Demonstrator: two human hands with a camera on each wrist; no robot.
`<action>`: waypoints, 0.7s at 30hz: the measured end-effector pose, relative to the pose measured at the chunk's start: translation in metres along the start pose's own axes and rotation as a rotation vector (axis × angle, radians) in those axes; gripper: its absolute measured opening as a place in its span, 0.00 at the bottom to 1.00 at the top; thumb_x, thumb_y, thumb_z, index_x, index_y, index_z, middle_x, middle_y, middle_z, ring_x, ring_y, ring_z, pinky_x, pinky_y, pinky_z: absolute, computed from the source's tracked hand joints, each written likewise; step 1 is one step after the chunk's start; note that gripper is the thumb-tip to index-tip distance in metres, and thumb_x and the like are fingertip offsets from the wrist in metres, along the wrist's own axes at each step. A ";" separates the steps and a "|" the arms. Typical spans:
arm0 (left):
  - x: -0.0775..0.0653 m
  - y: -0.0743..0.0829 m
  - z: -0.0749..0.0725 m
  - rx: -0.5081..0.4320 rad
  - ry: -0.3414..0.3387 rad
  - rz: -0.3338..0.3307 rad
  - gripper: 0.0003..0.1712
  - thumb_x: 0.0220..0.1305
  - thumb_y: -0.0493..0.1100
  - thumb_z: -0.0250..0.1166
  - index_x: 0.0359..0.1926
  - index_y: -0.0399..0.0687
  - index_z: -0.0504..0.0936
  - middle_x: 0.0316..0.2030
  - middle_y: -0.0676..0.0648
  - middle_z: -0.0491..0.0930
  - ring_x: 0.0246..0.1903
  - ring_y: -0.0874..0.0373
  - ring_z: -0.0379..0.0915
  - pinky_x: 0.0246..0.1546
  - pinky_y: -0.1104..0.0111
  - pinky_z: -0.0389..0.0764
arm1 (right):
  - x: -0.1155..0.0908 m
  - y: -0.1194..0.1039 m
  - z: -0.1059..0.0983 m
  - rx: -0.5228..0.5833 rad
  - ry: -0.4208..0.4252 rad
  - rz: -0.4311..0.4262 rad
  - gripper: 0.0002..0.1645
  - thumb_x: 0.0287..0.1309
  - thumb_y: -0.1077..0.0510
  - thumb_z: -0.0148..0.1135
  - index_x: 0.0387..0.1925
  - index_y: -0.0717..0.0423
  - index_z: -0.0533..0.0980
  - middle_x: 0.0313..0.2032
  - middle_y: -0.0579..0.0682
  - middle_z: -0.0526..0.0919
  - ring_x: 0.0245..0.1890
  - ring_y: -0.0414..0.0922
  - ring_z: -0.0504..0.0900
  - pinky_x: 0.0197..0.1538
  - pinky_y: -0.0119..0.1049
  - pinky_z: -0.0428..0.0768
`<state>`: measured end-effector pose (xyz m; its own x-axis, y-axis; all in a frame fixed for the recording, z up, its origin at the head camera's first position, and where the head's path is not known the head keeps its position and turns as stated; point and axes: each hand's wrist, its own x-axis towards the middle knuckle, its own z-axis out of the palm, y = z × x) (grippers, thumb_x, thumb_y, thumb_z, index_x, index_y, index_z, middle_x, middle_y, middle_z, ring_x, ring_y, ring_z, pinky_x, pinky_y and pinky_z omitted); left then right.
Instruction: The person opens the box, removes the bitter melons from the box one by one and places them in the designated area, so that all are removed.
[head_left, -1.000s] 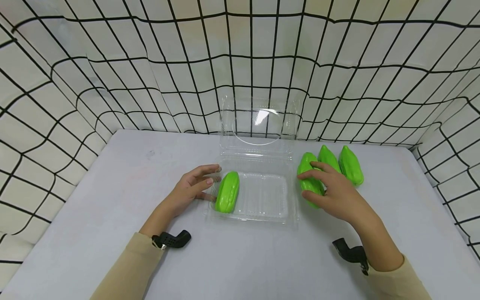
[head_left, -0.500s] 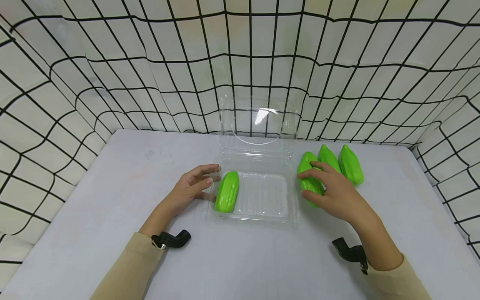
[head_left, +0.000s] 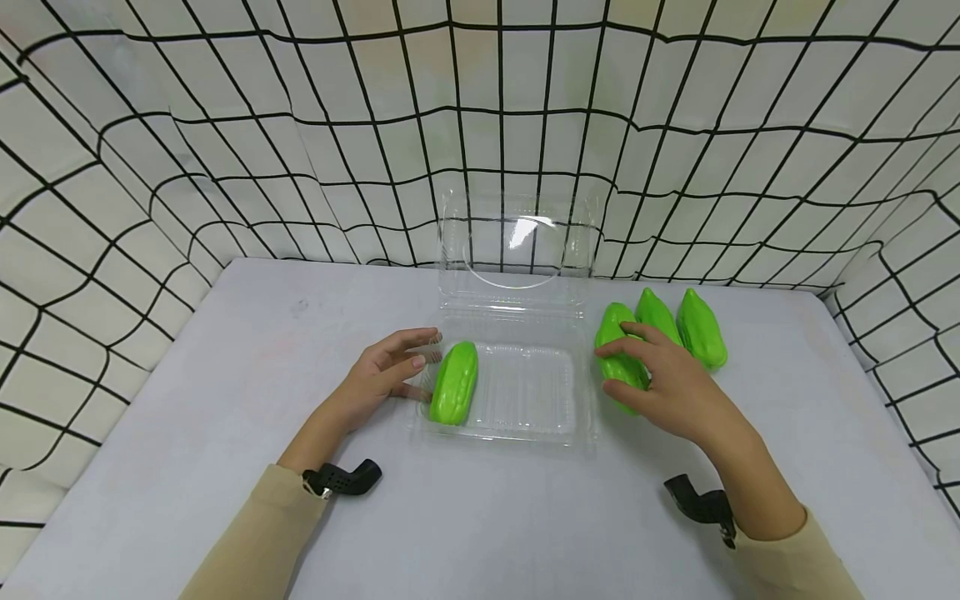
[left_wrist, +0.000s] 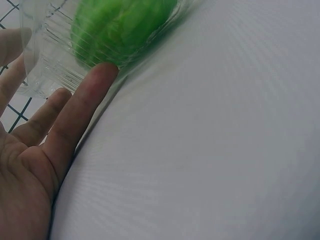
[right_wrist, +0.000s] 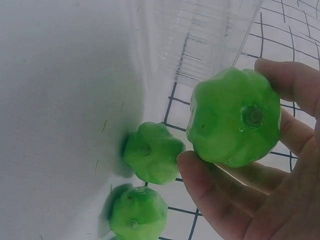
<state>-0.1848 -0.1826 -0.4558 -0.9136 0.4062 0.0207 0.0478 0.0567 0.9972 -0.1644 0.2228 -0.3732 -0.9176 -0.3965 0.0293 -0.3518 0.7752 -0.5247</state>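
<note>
My right hand grips a glossy green ridged vegetable, thumb on one side and fingers on the other. In the right wrist view it is seen end-on, its round stem mark facing the camera. On the left, my left hand has its extended fingers at the left wall of a clear plastic clamshell box; in the left wrist view one fingertip is right at the plastic. Inside, along that wall, lies a similar green vegetable. The box's lid stands raised at the back.
Two more green vegetables, a nearer one and one farther right, lie on the white table beyond my right hand. White walls with a black grid enclose the back and sides.
</note>
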 end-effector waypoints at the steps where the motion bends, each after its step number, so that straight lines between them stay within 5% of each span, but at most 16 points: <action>1: 0.000 0.000 0.000 0.001 0.000 0.000 0.27 0.75 0.41 0.57 0.71 0.44 0.66 0.72 0.41 0.63 0.69 0.39 0.63 0.42 0.52 0.88 | 0.000 0.000 0.000 0.000 0.001 -0.001 0.21 0.59 0.53 0.69 0.55 0.45 0.80 0.69 0.60 0.66 0.66 0.61 0.71 0.59 0.62 0.75; 8: 0.000 -0.001 0.000 0.004 -0.004 0.009 0.27 0.75 0.40 0.56 0.71 0.43 0.65 0.72 0.40 0.63 0.68 0.41 0.64 0.42 0.52 0.88 | 0.000 -0.001 0.000 -0.009 0.000 0.000 0.21 0.59 0.53 0.69 0.55 0.44 0.80 0.70 0.61 0.66 0.64 0.61 0.72 0.56 0.60 0.77; 21: -0.001 -0.001 0.000 -0.001 -0.003 0.006 0.27 0.75 0.41 0.56 0.71 0.44 0.66 0.72 0.41 0.63 0.68 0.41 0.64 0.42 0.52 0.88 | 0.001 0.000 0.000 -0.006 -0.017 0.000 0.21 0.59 0.53 0.69 0.55 0.46 0.80 0.69 0.62 0.67 0.69 0.62 0.65 0.64 0.65 0.70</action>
<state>-0.1845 -0.1831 -0.4567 -0.9122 0.4089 0.0262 0.0528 0.0539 0.9971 -0.1649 0.2219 -0.3732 -0.9144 -0.4046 0.0147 -0.3527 0.7782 -0.5196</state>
